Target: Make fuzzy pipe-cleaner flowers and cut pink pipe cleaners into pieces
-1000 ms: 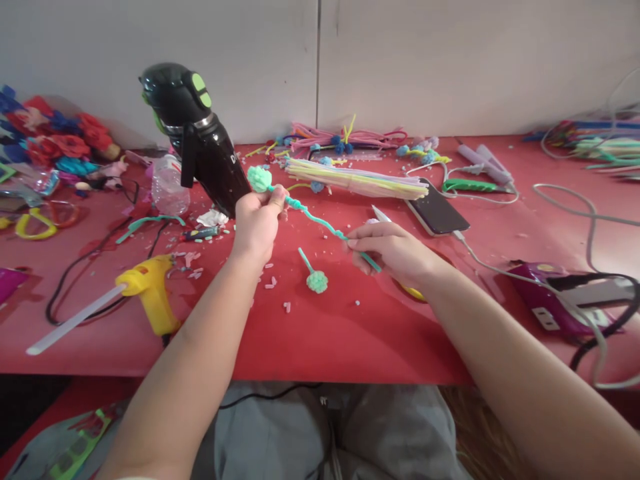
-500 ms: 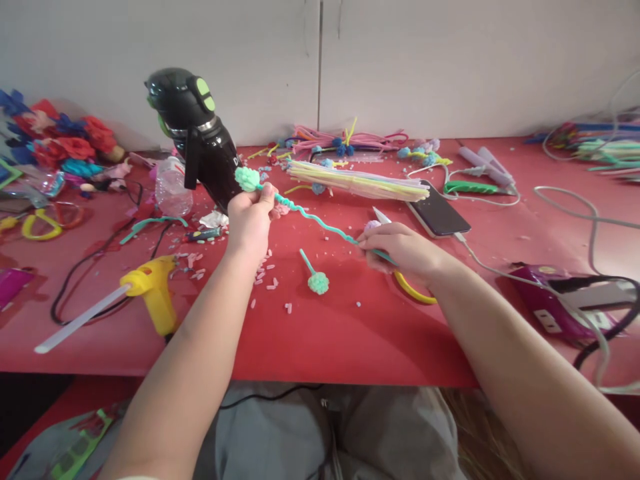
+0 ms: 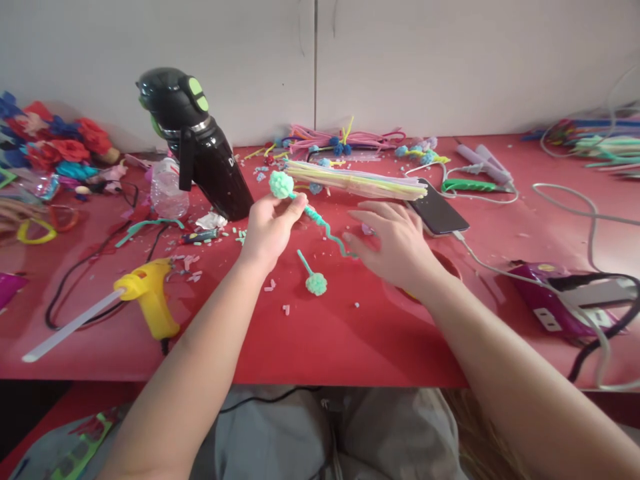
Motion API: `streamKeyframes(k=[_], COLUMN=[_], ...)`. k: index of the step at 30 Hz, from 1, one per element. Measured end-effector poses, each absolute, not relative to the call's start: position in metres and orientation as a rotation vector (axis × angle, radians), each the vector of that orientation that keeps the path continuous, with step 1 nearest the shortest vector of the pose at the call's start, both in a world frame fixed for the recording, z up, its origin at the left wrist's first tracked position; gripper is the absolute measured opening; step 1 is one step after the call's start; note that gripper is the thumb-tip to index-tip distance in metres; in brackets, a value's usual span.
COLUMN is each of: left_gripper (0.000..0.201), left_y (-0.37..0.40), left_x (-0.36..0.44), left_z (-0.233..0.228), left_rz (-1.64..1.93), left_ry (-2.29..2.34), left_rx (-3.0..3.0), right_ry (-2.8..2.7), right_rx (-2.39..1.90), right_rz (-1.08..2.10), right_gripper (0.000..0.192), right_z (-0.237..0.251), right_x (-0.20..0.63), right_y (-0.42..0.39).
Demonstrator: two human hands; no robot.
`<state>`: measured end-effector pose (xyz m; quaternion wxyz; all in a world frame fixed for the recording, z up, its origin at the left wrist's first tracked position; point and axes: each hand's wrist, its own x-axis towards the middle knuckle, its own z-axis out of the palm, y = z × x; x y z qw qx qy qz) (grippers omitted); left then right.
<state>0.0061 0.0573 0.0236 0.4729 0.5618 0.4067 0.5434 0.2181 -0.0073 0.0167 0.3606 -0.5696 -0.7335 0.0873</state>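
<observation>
Far left on the red worktop (image 3: 350, 347), a heap of red and blue artificial flowers (image 3: 63, 143). Nearer the front edge, a yellow glue gun (image 3: 159, 312) with a pale translucent stick in its back end. Farther back, a small clear bottle (image 3: 169, 192), then a large black bottle (image 3: 216, 170) with pale green buttons. Right of that, the left hand (image 3: 270, 230), grip clasped around a mint-green twisted stem (image 3: 327, 231) just below its round fluffy head (image 3: 281, 185); wavy tail slanting down to the right, above the worktop. Below the tail, lying flat, a shorter green stem with a similar head (image 3: 316, 284). Beyond, a bundle of pastel stems (image 3: 357, 181). Next, the right hand (image 3: 395, 243), grip released, fingers spread, just beside the tail's end; impossible to tell whether touching. Farther right, a dark phone (image 3: 443, 212) on a white cable, then a purple box with sockets (image 3: 553, 303).
</observation>
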Motion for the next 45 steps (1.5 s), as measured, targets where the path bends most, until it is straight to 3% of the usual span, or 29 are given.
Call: streamKeyframes(k=[2,7,10,17,24,45], left_gripper=[0.041,0.044,0.043,0.036,0.029,0.041], left_y=[0.054,0.047,0.043,0.037,0.036,0.034], left_x=[0.01,0.017,0.02,0.024,0.023,0.024], left_z=[0.025,0.026,0.027,0.03,0.031,0.029], left_rz=[1.304,1.233,1.224,1.22,1.197,1.138], left_ry=[0.994,0.968,0.927,0.92,0.914,0.87], left_rx=[1.384,1.361,1.339,1.373,1.434,1.336], right_ry=[-1.905,-1.821,-1.729,-1.679,-1.667,-1.694], right_rx=[-1.401,-1.226,-1.25,-1.305,-1.234,-1.208], right_rz=[0.219,0.734,0.826,0.716,0.597,0.448], right_gripper=[0.031,0.031,0.026,0.031,0.023,0.023], right_z=[0.02,0.024,0.023,0.021,0.018,0.016], right_x=[0.215,0.207,0.204,0.2,0.2,0.2], right_y=[-0.01,-0.012,-0.011,-0.012,-0.013,-0.011])
